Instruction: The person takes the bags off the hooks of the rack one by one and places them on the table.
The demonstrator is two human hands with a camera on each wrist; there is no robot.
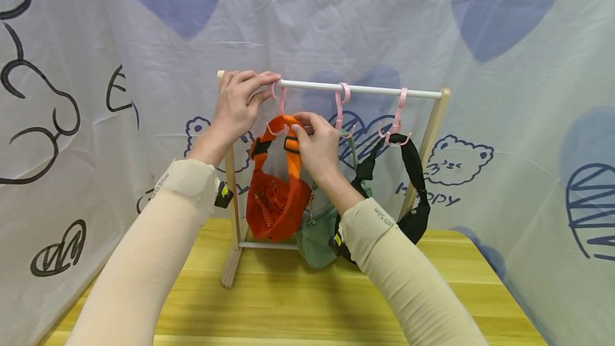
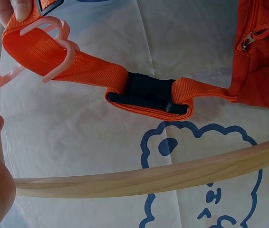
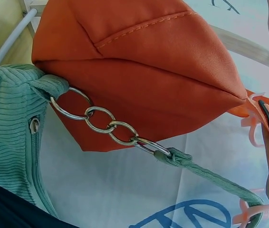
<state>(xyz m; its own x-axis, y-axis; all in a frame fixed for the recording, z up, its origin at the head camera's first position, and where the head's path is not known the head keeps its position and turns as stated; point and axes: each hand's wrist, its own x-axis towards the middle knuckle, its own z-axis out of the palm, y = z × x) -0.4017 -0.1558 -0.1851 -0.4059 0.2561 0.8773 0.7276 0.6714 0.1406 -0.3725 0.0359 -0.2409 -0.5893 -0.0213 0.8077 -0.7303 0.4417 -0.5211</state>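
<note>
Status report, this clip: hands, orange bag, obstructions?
Left hand on pink hook at rail. Right hand pinches orange strap. Orange bag hangs below. Green bag crowds close beside it.

Bags: three, namely one orange bag (image 1: 278, 212), one green bag (image 1: 314, 244) and one black bag (image 1: 415, 223)
Pink hooks (image 1: 339, 112): three
Rack (image 1: 433, 130): one
White bars (image 1: 370, 89): two, top and bottom
Wooden posts (image 1: 234, 196): two
Rings (image 3: 110, 126) on the green bag's chain: four
Fingers: two sets, the left fingers (image 1: 246, 84) and right fingers (image 1: 312, 120)
Sleeves (image 1: 149, 239): two
Table (image 1: 274, 303): one
</note>
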